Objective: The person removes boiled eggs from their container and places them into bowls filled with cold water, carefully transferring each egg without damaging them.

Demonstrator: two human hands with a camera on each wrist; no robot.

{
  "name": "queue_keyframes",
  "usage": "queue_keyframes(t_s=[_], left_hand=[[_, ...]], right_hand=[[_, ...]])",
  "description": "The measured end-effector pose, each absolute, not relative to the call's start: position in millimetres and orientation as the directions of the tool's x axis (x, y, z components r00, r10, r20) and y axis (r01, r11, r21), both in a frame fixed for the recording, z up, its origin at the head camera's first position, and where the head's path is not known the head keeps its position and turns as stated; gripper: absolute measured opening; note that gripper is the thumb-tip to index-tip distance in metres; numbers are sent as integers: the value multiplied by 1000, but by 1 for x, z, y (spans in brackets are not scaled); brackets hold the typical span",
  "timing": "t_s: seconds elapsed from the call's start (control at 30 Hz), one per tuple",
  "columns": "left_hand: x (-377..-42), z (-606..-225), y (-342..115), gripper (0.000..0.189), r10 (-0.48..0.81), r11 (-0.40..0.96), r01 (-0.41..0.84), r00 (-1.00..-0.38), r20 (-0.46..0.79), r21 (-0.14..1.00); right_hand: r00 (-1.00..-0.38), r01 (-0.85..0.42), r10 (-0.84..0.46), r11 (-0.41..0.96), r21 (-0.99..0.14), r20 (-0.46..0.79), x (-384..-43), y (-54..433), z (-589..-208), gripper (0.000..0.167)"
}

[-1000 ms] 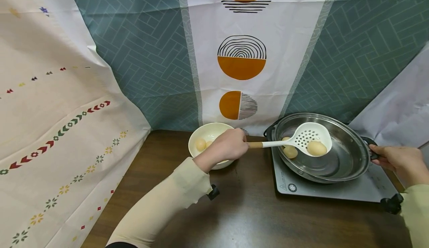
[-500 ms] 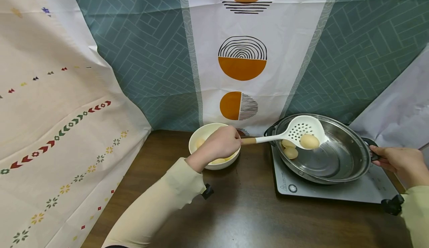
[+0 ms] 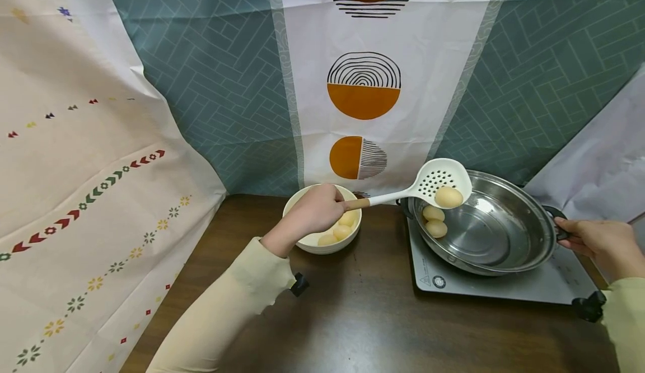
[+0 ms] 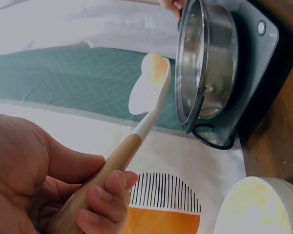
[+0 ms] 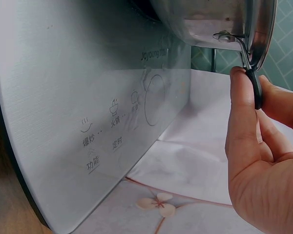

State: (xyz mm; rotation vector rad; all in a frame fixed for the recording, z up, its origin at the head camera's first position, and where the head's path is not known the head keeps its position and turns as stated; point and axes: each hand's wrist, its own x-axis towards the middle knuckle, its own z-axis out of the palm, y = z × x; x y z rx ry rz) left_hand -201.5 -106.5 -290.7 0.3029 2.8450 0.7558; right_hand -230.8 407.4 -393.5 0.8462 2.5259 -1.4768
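Note:
My left hand [image 3: 318, 208] grips the wooden handle of a white slotted skimmer [image 3: 428, 181], its fingers wrapped round the wood in the left wrist view. In the skimmer's bowl lies one pale yellow, egg-shaped piece of food [image 3: 448, 197], held above the left rim of a steel pan [image 3: 541, 244]. Two similar pieces [image 3: 435, 228] sit inside the pan at its left side. My right hand [image 3: 602, 241] pinches the pan's black side handle [image 5: 256, 87] between thumb and fingers. Below my left hand stands a cream bowl [image 3: 322, 249] with several such yellow pieces, partly hidden by the hand.
The pan stands on a flat grey induction cooker [image 3: 504, 287] with touch markings. Cooker and bowl share a dark brown wooden table [image 3: 383, 317]. Patterned cloth [image 3: 242, 93] hangs behind, and a cream printed cloth [image 3: 101, 194] slopes along the left side.
My left hand has moved left over the bowl. The skimmer with its yellow piece has shifted left and upward from over the pan toward its left rim. My right hand stays on the handle.

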Motion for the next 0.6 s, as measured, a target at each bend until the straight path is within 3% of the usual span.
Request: queue_keyframes(t_s=[0.6], left_hand=[[-199, -300, -147, 21, 138, 833, 39, -981, -139, 552]], right_hand=[[-833, 521, 407, 354, -777, -374, -231, 407, -391, 26]])
